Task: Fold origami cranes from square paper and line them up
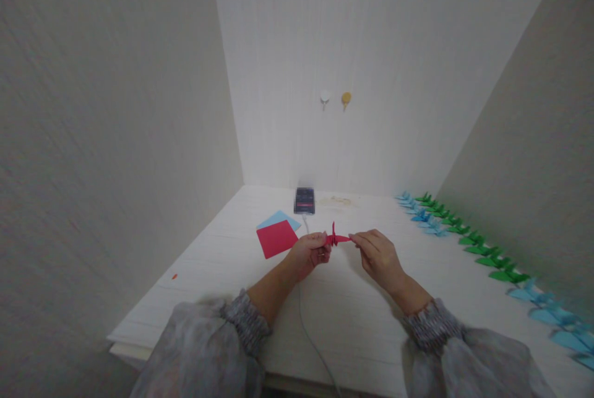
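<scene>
A red folded paper crane [336, 239] is held above the table between both hands. My left hand [312, 254] is closed around its left part, which the fingers partly hide. With the fingertips of my right hand [378, 255] I pinch the pointed right end of the crane. One thin red piece stands straight up from its middle. Just left of my left hand lies a square sheet of red paper [277, 239], partly covering a light blue sheet [279, 220].
A phone [304, 201] lies at the back, its cable [309, 330] running to the front edge. Green paper cranes [487, 255] and blue ones [552, 312] line the right side. An orange scrap [174, 276] lies left. Two hooks [325, 98] are on the back wall.
</scene>
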The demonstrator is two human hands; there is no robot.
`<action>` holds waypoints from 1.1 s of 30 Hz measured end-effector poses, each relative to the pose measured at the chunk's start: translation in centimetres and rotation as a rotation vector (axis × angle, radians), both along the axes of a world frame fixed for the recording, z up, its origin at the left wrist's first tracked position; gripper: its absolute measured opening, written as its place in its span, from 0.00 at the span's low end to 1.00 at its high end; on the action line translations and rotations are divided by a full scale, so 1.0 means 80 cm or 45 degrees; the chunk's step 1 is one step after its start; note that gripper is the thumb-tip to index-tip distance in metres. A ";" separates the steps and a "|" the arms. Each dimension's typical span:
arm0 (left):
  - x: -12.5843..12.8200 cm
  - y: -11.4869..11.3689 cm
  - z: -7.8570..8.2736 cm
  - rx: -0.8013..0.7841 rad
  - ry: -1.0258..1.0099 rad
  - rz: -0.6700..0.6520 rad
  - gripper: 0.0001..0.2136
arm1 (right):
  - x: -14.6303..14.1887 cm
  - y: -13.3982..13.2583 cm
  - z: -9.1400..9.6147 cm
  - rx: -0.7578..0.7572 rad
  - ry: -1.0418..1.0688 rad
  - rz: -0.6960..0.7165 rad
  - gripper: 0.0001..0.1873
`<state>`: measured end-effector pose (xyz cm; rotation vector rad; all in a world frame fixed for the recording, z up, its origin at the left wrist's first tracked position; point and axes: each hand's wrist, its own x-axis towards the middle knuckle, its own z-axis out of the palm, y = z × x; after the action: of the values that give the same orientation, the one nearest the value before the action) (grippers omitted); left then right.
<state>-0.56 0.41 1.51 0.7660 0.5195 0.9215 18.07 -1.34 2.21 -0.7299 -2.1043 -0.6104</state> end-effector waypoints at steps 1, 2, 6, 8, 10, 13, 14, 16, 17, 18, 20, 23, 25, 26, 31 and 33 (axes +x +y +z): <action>0.000 0.000 0.000 -0.002 -0.001 -0.004 0.08 | 0.001 0.000 -0.001 0.004 0.002 -0.009 0.17; 0.000 0.000 -0.001 -0.007 -0.002 -0.015 0.08 | 0.001 0.001 -0.001 0.006 0.005 -0.020 0.16; 0.001 0.000 -0.002 0.005 -0.004 -0.054 0.09 | 0.003 0.003 -0.001 -0.013 0.024 -0.074 0.14; 0.001 0.000 -0.003 0.011 -0.001 -0.036 0.09 | 0.005 0.003 0.001 -0.029 0.037 -0.098 0.15; 0.001 0.000 -0.002 0.015 0.012 -0.007 0.09 | 0.006 0.003 0.003 -0.040 0.047 -0.113 0.14; 0.000 0.000 -0.001 0.055 0.050 0.023 0.10 | 0.010 0.001 0.004 -0.040 0.035 -0.117 0.12; 0.000 0.000 -0.001 0.071 0.062 0.027 0.11 | 0.011 0.001 0.004 -0.034 0.026 -0.119 0.12; 0.000 -0.001 0.000 0.096 0.076 0.029 0.11 | 0.012 0.001 0.004 -0.015 0.001 -0.116 0.11; 0.000 -0.001 0.000 0.103 0.078 0.026 0.11 | 0.013 0.001 0.003 -0.003 -0.012 -0.115 0.11; 0.000 -0.002 0.000 0.105 0.077 0.022 0.11 | 0.013 0.001 0.003 0.012 -0.026 -0.112 0.11; 0.000 -0.002 0.000 0.101 0.071 0.017 0.11 | 0.012 0.001 0.004 0.041 -0.053 -0.113 0.11; 0.000 -0.001 -0.001 0.089 0.054 0.012 0.10 | 0.012 0.001 0.005 0.073 -0.097 -0.129 0.11; 0.000 -0.001 -0.001 0.085 0.049 0.006 0.10 | 0.011 0.000 0.005 0.074 -0.121 -0.139 0.11; 0.000 0.000 -0.001 0.082 0.051 0.002 0.10 | 0.011 0.000 0.005 0.069 -0.124 -0.140 0.11; 0.000 0.000 -0.001 0.099 0.076 0.023 0.10 | 0.011 0.000 0.006 -0.028 -0.075 -0.127 0.12; 0.000 0.000 -0.001 0.118 0.089 0.045 0.11 | 0.010 -0.001 0.008 -0.124 0.025 -0.100 0.12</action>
<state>-0.55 0.41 1.46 0.8773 0.5564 0.9595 18.85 -1.41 2.85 -0.8726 -2.1071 -0.5440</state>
